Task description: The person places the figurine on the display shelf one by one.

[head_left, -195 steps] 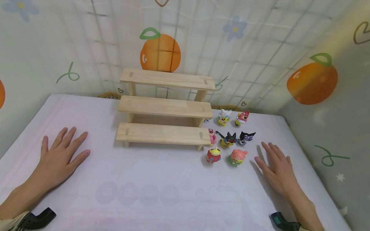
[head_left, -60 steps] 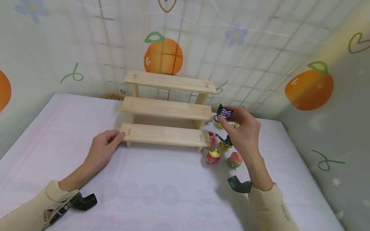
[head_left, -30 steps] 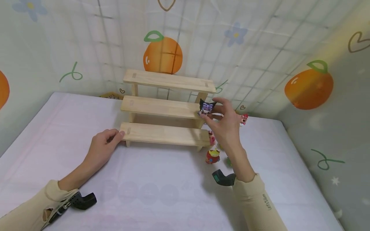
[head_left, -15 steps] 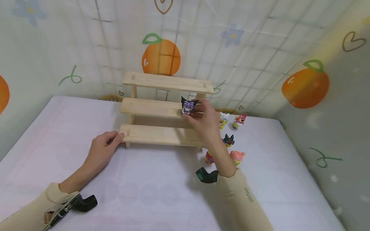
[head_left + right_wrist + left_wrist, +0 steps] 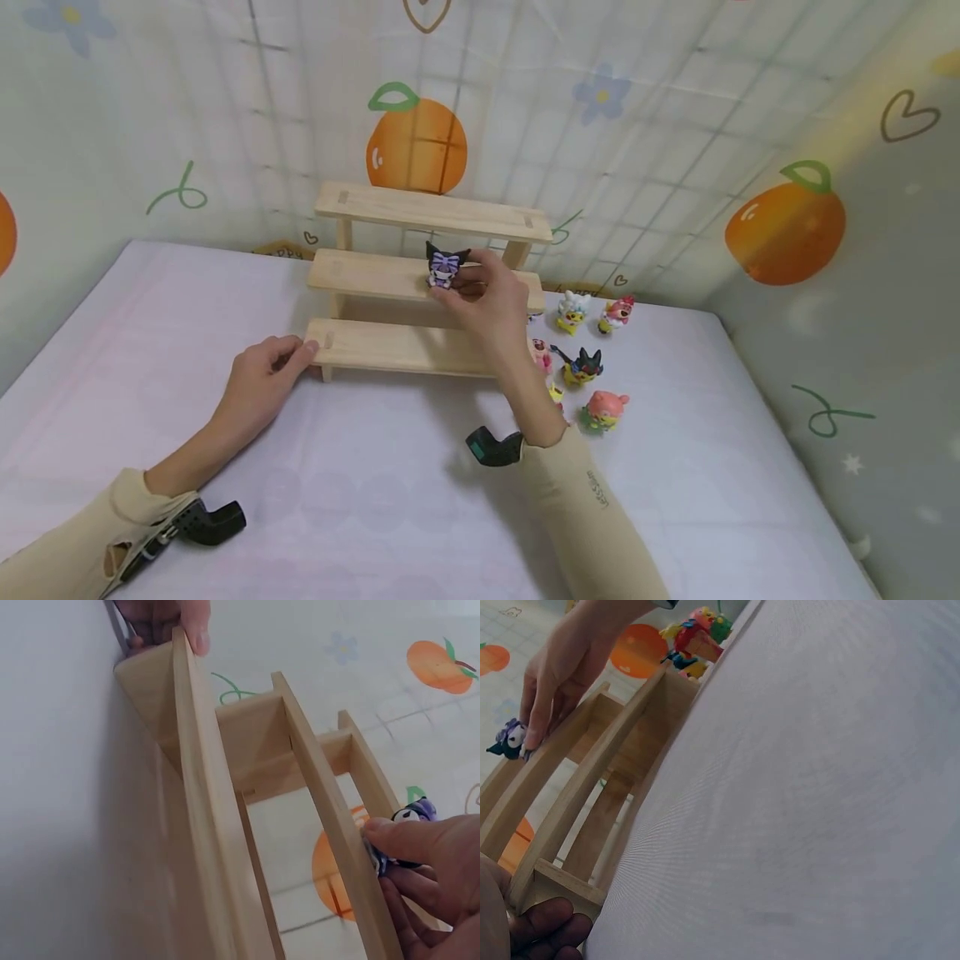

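My right hand (image 5: 491,304) pinches a small figurine (image 5: 444,267) with black pointed ears and a purple bow. It holds the figurine over the middle step of the wooden three-tier display stand (image 5: 352,271). In the right wrist view the figurine (image 5: 415,813) sits between thumb and fingers, close to the middle board's edge. At the stand's lower left end, my left hand (image 5: 262,383) grips the bottom step. The right wrist view has its thumb on the board and the fingers underneath.
Several figurines stand right of the stand: a white-topped one (image 5: 573,311), a red-and-pink one (image 5: 617,314), a black-eared yellow one (image 5: 582,367) and a coral one (image 5: 604,410). Others are partly hidden by the right arm and the stand. A patterned curtain (image 5: 660,167) hangs behind the table.
The right hand has picked up the black-eared figurine from the right group and carried it left to the middle step. The left hand has moved from the table to the stand's bottom step.
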Available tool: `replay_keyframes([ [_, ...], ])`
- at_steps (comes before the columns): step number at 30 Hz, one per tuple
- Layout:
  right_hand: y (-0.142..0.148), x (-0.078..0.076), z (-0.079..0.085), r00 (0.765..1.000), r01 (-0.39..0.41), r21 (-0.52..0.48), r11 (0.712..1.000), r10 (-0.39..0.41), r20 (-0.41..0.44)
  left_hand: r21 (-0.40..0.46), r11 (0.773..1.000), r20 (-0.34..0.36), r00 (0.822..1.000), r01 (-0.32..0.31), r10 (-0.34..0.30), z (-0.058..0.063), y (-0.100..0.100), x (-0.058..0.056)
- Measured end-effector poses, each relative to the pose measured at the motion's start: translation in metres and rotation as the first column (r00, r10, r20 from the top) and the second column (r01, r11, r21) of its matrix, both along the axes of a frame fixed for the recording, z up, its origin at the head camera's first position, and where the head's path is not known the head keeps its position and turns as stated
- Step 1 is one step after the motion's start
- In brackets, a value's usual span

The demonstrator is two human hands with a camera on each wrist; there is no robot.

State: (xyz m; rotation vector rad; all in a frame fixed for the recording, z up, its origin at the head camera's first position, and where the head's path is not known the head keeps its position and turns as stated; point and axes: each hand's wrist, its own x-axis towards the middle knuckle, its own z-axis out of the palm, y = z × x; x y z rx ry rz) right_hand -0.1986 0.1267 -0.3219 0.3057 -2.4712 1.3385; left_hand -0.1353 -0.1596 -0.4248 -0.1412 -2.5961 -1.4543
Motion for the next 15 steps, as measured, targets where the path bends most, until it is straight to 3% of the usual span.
replay_keyframes([
  [15,-0.055,-0.008,-0.008,0.994,-0.073,-0.001,0.997,0.073,-0.077,0.000,1.000,0.020,1.000,-0.004,0.004,0.000,0.001,-0.001],
])
